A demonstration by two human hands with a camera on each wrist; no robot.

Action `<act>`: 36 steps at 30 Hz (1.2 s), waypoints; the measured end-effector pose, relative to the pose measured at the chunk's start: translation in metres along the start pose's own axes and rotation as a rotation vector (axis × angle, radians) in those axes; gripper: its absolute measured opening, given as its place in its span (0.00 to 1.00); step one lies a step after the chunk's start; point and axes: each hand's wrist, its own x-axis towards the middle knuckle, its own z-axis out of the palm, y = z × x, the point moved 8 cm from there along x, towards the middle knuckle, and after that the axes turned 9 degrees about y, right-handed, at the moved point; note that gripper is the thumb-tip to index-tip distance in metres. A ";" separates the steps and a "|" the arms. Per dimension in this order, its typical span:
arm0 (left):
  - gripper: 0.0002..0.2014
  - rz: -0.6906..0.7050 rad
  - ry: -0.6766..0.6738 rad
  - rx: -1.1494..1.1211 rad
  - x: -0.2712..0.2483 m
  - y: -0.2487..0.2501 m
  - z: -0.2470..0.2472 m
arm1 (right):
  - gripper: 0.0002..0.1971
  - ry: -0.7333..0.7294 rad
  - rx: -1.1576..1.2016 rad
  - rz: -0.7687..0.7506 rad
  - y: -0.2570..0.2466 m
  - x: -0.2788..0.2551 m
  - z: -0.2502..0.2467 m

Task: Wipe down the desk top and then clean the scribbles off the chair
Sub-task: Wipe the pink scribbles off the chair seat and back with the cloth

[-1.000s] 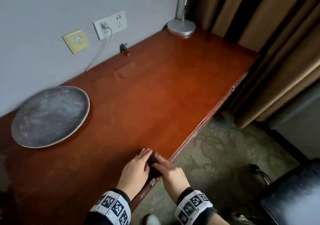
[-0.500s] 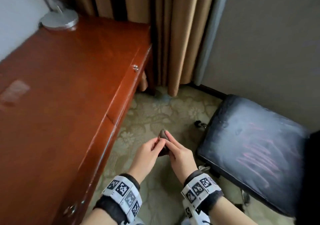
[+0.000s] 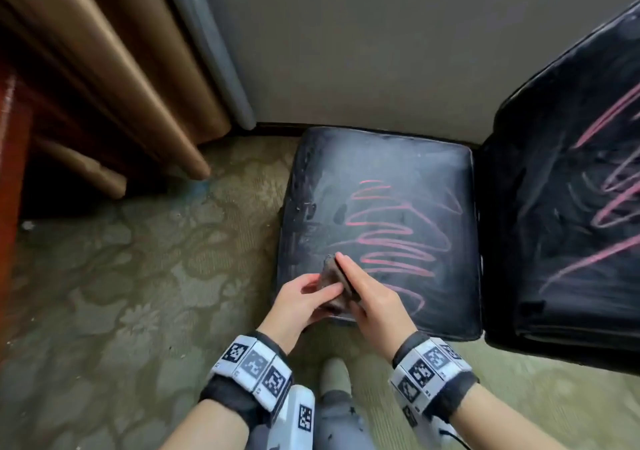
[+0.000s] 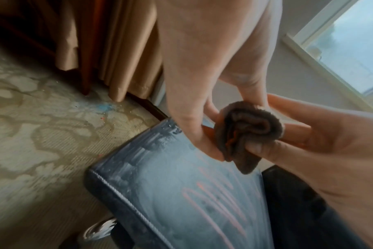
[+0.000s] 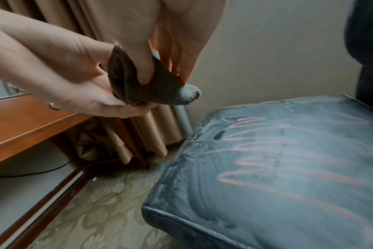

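A black chair seat (image 3: 381, 172) with pink scribbles (image 3: 394, 238) stands on the carpet, and its backrest (image 3: 561, 241) at the right is scribbled too. Both hands hold a small bunched dark brown cloth (image 3: 330, 274) just above the seat's near left corner. My left hand (image 3: 304, 293) curls its fingers round the cloth's left side. My right hand (image 3: 360, 286) pinches the right side, fingers lying along it. The left wrist view shows the cloth (image 4: 249, 131) folded between both hands. In the right wrist view the cloth (image 5: 143, 84) has a whitish tip. The desk (image 3: 10, 137) shows only as an edge at far left.
Tan curtains (image 3: 104, 78) hang at the upper left, reaching the patterned carpet (image 3: 138, 276). A grey wall (image 3: 381, 51) runs behind the chair. My foot (image 3: 334, 373) is on the floor below the hands. A chrome chair leg (image 4: 100, 230) shows under the seat.
The hands lifted the cloth off the desk's front edge and carried it right, over to the chair seat. The view swung from the desk top to the chair.
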 end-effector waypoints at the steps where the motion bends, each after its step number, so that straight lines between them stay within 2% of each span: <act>1: 0.12 -0.006 0.002 0.022 0.013 -0.008 0.003 | 0.35 -0.001 -0.013 0.003 0.014 -0.005 0.003; 3: 0.12 -0.001 0.008 0.077 0.038 -0.022 0.004 | 0.29 -0.010 -0.039 0.007 0.038 -0.018 0.011; 5: 0.11 0.012 -0.013 0.194 0.059 -0.035 0.002 | 0.26 -0.029 -0.055 0.032 0.054 -0.033 0.022; 9: 0.12 0.005 -0.190 0.391 0.086 -0.057 0.006 | 0.25 -0.064 -0.151 0.010 0.064 -0.056 0.050; 11: 0.13 0.011 -0.289 0.449 0.097 -0.058 0.007 | 0.20 -0.061 -0.190 -0.040 0.065 -0.053 0.066; 15: 0.18 0.046 -0.325 0.503 0.135 -0.047 -0.010 | 0.18 -0.027 -0.245 -0.071 0.080 -0.029 0.102; 17: 0.17 0.113 -0.281 0.580 0.159 -0.040 -0.020 | 0.19 -0.036 -0.265 -0.048 0.093 -0.015 0.119; 20: 0.19 0.329 -0.048 0.853 0.187 -0.020 -0.037 | 0.19 -0.119 -0.361 -0.054 0.114 0.002 0.140; 23: 0.24 0.578 0.143 0.912 0.188 0.002 -0.042 | 0.20 -0.207 -0.498 -0.149 0.124 0.009 0.153; 25: 0.23 0.777 0.207 0.957 0.176 0.011 -0.037 | 0.24 -0.220 -0.529 -0.193 0.121 0.012 0.154; 27: 0.18 0.902 0.213 0.998 0.163 0.004 -0.031 | 0.26 -0.245 -0.541 -0.225 0.114 0.013 0.157; 29: 0.17 0.883 0.233 0.958 0.155 -0.007 -0.036 | 0.21 -0.274 -0.519 -0.231 0.109 0.011 0.163; 33: 0.27 0.649 0.378 0.818 0.161 -0.024 -0.072 | 0.22 -0.319 -0.458 -0.252 0.111 0.017 0.169; 36: 0.31 0.499 0.329 0.821 0.171 -0.037 -0.087 | 0.22 -0.323 -0.501 -0.266 0.119 0.035 0.164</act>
